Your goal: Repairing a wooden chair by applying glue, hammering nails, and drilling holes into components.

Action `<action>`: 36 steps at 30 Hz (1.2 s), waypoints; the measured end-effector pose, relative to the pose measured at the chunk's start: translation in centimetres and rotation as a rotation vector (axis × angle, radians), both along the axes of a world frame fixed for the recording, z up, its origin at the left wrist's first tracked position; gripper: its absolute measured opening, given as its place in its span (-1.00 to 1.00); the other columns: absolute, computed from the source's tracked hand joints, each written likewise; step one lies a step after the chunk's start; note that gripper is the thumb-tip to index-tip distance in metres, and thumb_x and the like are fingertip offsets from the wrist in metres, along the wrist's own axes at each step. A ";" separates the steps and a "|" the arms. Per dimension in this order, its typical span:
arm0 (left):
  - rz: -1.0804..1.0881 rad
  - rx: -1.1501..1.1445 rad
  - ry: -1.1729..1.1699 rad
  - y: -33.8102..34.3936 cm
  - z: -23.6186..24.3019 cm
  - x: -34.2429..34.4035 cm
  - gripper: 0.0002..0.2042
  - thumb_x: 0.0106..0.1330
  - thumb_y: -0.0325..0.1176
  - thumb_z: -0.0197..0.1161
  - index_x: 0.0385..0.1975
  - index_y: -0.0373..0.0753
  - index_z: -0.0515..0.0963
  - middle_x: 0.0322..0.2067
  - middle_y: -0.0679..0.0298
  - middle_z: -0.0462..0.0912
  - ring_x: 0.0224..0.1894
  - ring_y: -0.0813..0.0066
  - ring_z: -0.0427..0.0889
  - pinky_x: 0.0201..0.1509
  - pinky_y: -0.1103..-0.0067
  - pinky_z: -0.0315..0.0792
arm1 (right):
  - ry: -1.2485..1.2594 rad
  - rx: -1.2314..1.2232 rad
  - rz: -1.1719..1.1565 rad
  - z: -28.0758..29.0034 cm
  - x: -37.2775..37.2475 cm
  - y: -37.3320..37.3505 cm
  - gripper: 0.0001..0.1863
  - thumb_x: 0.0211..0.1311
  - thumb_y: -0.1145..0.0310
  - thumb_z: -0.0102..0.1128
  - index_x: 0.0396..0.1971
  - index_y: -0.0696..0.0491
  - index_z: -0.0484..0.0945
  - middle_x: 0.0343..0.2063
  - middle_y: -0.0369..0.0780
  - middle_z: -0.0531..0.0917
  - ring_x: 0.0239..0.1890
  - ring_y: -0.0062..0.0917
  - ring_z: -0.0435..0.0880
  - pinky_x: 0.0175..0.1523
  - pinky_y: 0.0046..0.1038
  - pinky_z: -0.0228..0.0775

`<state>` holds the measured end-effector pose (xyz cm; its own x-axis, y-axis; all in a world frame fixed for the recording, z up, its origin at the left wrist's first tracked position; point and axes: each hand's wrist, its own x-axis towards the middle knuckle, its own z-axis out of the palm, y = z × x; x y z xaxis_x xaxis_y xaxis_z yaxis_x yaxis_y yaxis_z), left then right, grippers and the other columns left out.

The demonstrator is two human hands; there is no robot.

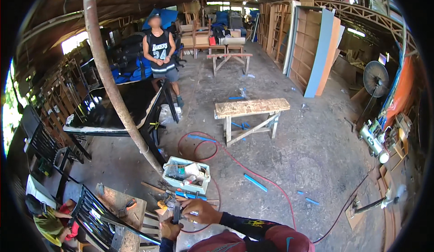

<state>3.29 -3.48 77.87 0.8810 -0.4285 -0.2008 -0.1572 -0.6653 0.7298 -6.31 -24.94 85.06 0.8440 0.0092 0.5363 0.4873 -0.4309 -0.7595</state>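
My left hand (170,230) is closed round a dark, narrow object (176,213) that stands upright from the fist; its exact kind does not show. Just right of it my right hand (203,211) is closed, fingertips drawn together against a small pale bit beside the dark object. What those fingers hold is too small to name. Beyond both hands stands a light plastic bin (186,188) filled with mixed supplies. Left of them a wooden board (135,216) carries an orange and black tool (131,203), next to a black slatted chair frame (97,216).
A red hose (264,181) snakes over the concrete floor. A low wooden sawhorse bench (252,107) stands ahead. A slanting metal post (108,75) rises at left by a black table (113,105). One person (159,48) stands there; another (52,225) sits lower left. A compressor (374,143) stands right.
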 end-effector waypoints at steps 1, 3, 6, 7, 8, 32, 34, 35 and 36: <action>-0.015 0.050 -0.053 -0.6 0.6 0.3 -0.61 -0.25 -0.23 0.45 -0.38 -0.32 0.71 -0.46 0.02 0.73 -0.34 0.18 0.73 -0.13 0.34 0.59 | -0.007 0.199 0.000 0.2 -0.5 -0.6 -0.89 0.18 0.45 0.36 -0.31 0.13 0.70 -0.26 -0.11 0.71 -0.02 -0.31 0.67 0.10 -0.30 0.47; -0.148 -0.232 -0.151 -1.5 1.9 1.5 -0.52 -0.13 -0.24 0.44 -0.12 -0.26 0.67 -0.28 0.15 0.76 -0.23 0.32 0.72 -0.13 0.39 0.58 | 0.034 0.307 -0.107 0.5 -1.2 -2.2 -0.91 0.21 0.43 0.35 -0.37 0.14 0.68 -0.33 -0.19 0.71 -0.21 -0.46 0.67 -0.03 -0.39 0.48; -0.195 -0.425 -0.028 -1.6 3.3 2.8 -0.53 0.10 -0.38 0.37 0.07 -0.29 0.57 -0.01 0.18 0.68 0.03 0.35 0.63 0.14 0.44 0.48 | 0.149 0.284 -0.359 1.0 -1.9 -3.8 -0.89 0.19 0.42 0.36 -0.38 0.15 0.67 -0.46 -0.23 0.69 -0.38 -0.50 0.67 -0.09 -0.43 0.52; -0.184 -0.337 -0.064 -1.3 3.9 2.9 -0.54 0.14 -0.37 0.38 0.09 -0.29 0.56 0.03 0.16 0.65 0.08 0.33 0.60 0.21 0.44 0.44 | -0.007 0.180 -0.335 1.4 -1.9 -4.3 -0.86 0.18 0.45 0.34 -0.29 0.17 0.67 -0.28 -0.14 0.71 -0.19 -0.44 0.69 0.09 -0.37 0.48; -0.220 -0.164 -0.148 -1.1 4.4 3.1 -0.54 0.18 -0.36 0.40 0.11 -0.29 0.55 0.07 0.14 0.63 0.13 0.32 0.57 0.28 0.45 0.39 | -0.071 0.024 -0.355 1.9 -1.8 -4.6 -0.77 0.19 0.49 0.29 -0.15 0.20 0.63 -0.05 -0.05 0.66 0.04 -0.32 0.62 0.23 -0.32 0.39; 0.099 -0.280 -0.064 3.0 4.5 -4.7 -0.55 0.01 -0.39 0.38 -0.06 -0.44 0.56 -0.39 0.09 0.64 -0.30 0.43 0.58 -0.10 0.48 0.47 | 0.020 0.039 -0.125 5.8 -1.6 0.1 -0.79 0.18 0.50 0.35 -0.17 0.18 0.64 -0.21 -0.12 0.69 -0.07 -0.26 0.66 -0.01 -0.29 0.50; 0.098 -0.254 -0.061 3.6 4.7 -5.2 -0.57 0.01 -0.40 0.37 -0.08 -0.44 0.56 -0.39 0.09 0.64 -0.31 0.44 0.57 -0.10 0.47 0.47 | -0.009 -0.052 -0.098 5.0 -1.5 0.7 -0.74 0.18 0.48 0.36 -0.13 0.18 0.63 -0.17 -0.12 0.68 -0.05 -0.24 0.65 0.03 -0.28 0.49; 0.089 -0.225 -0.053 3.7 4.8 -5.5 -0.59 0.02 -0.41 0.36 -0.10 -0.44 0.56 -0.39 0.09 0.64 -0.31 0.45 0.57 -0.11 0.46 0.47 | -0.060 -0.137 -0.068 4.6 -1.4 1.0 -0.70 0.17 0.46 0.37 -0.09 0.18 0.62 -0.14 -0.11 0.67 -0.02 -0.22 0.63 0.06 -0.26 0.48; 0.085 -0.235 -0.057 3.8 4.7 -5.6 -0.62 0.01 -0.38 0.36 -0.15 -0.45 0.58 -0.44 0.07 0.63 -0.39 0.43 0.55 -0.19 0.45 0.47 | -0.052 -0.210 -0.036 4.3 -1.4 1.2 -0.65 0.12 0.41 0.41 -0.09 0.19 0.61 -0.11 -0.11 0.65 0.04 -0.19 0.59 0.12 -0.23 0.45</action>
<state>-2.35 0.37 82.58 0.9227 -0.3818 -0.0533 -0.1535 -0.4906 0.8578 -7.69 -23.72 89.31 0.8173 0.0955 0.5682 0.5044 -0.5953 -0.6254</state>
